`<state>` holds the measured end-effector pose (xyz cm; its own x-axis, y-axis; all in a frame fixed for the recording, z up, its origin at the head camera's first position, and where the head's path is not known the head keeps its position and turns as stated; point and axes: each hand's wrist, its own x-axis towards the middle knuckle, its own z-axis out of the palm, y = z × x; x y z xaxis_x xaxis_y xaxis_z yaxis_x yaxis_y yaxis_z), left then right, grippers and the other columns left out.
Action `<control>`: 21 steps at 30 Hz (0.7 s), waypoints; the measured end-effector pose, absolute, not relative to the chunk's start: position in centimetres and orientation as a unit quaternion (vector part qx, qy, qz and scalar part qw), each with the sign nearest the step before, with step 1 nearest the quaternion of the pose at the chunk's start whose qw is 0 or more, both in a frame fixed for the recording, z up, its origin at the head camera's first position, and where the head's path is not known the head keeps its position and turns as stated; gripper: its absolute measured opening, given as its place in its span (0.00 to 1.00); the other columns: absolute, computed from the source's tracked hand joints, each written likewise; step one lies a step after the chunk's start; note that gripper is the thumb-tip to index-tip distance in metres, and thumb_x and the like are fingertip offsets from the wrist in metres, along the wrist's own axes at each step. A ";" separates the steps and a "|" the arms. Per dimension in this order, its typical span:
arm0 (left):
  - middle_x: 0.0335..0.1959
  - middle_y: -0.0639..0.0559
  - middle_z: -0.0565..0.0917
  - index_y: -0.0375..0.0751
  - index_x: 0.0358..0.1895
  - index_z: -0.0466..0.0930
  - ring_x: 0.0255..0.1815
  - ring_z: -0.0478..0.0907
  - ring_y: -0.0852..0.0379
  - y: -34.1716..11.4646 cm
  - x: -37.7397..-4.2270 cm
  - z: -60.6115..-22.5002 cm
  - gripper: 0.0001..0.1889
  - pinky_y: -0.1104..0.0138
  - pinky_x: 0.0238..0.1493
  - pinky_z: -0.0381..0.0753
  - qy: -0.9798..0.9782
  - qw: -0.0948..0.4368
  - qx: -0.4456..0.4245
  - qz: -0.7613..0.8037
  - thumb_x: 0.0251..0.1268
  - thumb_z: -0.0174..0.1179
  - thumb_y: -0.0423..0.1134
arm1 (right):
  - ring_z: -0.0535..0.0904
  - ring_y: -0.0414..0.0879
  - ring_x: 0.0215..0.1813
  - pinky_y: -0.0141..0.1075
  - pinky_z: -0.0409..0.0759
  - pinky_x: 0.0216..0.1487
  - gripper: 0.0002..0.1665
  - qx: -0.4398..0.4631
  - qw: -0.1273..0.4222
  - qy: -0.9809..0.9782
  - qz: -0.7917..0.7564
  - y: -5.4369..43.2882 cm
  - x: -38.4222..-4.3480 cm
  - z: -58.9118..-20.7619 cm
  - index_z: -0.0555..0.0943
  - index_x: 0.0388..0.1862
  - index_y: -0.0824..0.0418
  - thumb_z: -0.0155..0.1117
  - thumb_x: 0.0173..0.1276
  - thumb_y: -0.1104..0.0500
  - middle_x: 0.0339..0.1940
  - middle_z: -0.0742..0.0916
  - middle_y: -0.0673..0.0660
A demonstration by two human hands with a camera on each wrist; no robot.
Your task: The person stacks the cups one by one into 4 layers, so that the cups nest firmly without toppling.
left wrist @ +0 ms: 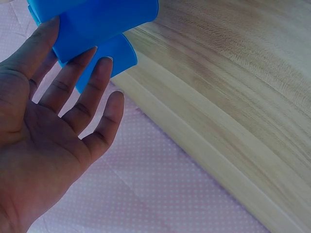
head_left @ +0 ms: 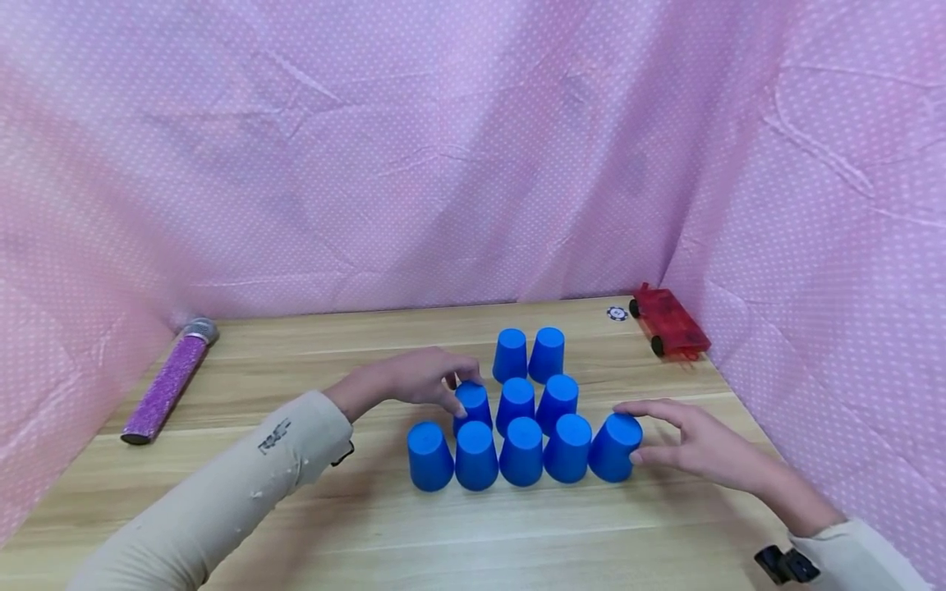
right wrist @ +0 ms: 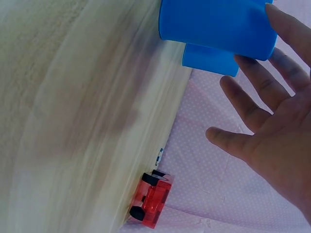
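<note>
Blue plastic cups [head_left: 522, 454] stand inverted in near, middle and far rows. Your left hand [head_left: 421, 376] pinches the middle row's left cup [head_left: 475, 402]; your right hand [head_left: 698, 445] pinches the near row's right-end cup [head_left: 612, 453]. Keep both grips light and level, lest neighbours topple. Far right sit a poker chip [head_left: 617, 313] and red toy car [head_left: 669, 322]; far left, a purple microphone [head_left: 167, 386].

- Cups [head_left: 516, 406]: plain, uniform blue.
- Surface [head_left: 473, 529]: pale tan, streaked with browner wood grain.
- Drapery [head_left: 473, 164]: pink to lilac, patterned with small white dots.
- Microphone [head_left: 168, 384]: glittery purple handle, silver-grey head [head_left: 201, 330].
- Toy car [head_left: 671, 322]: translucent red; wheels [head_left: 657, 345] black.
- Disc [head_left: 617, 313]: white and dark, alternating around its rim.
- Sleeves [head_left: 236, 484]: beige, the left marked with dark print.
</note>
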<state>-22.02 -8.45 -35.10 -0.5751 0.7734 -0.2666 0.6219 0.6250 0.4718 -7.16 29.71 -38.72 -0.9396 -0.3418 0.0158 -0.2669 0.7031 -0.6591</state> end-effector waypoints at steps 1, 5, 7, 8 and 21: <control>0.56 0.55 0.84 0.57 0.57 0.78 0.57 0.81 0.52 -8.4 -22.1 -35.1 0.21 0.56 0.56 0.83 0.872 0.229 0.400 0.166 0.62 0.71 0.46 | 0.74 0.66 0.69 0.70 0.72 0.60 0.33 -0.164 0.053 0.921 -0.348 29.7 -7.2 -38.8 0.77 0.67 0.45 0.72 0.63 0.44 0.66 0.83 0.56; 0.56 0.56 0.84 0.58 0.57 0.77 0.57 0.81 0.52 -8.5 -22.1 -35.2 0.21 0.56 0.56 0.83 0.873 0.230 0.398 0.164 0.62 0.71 0.47 | 0.74 0.65 0.69 0.70 0.72 0.61 0.34 -0.159 0.054 0.921 -0.351 29.5 -7.3 -39.3 0.76 0.67 0.44 0.73 0.62 0.42 0.66 0.82 0.55; 0.56 0.56 0.84 0.58 0.57 0.77 0.57 0.81 0.52 -8.5 -22.1 -35.2 0.21 0.56 0.56 0.83 0.873 0.229 0.398 0.164 0.62 0.70 0.47 | 0.74 0.65 0.69 0.70 0.71 0.62 0.34 -0.152 0.060 0.921 -0.354 29.4 -7.4 -39.5 0.77 0.67 0.43 0.72 0.62 0.42 0.66 0.82 0.55; 0.56 0.55 0.84 0.58 0.57 0.77 0.57 0.81 0.52 -8.5 -22.0 -35.2 0.21 0.56 0.56 0.83 0.873 0.229 0.399 0.164 0.62 0.70 0.47 | 0.74 0.65 0.69 0.70 0.71 0.62 0.34 -0.150 0.062 0.921 -0.355 29.4 -7.4 -39.6 0.77 0.67 0.44 0.72 0.62 0.42 0.66 0.82 0.55; 0.56 0.54 0.84 0.57 0.57 0.77 0.56 0.82 0.52 -8.5 -22.0 -35.2 0.21 0.57 0.55 0.84 0.871 0.226 0.403 0.168 0.62 0.71 0.46 | 0.74 0.66 0.69 0.69 0.73 0.60 0.34 -0.150 0.068 0.921 -0.352 29.2 -7.6 -39.4 0.77 0.68 0.51 0.73 0.63 0.45 0.66 0.82 0.58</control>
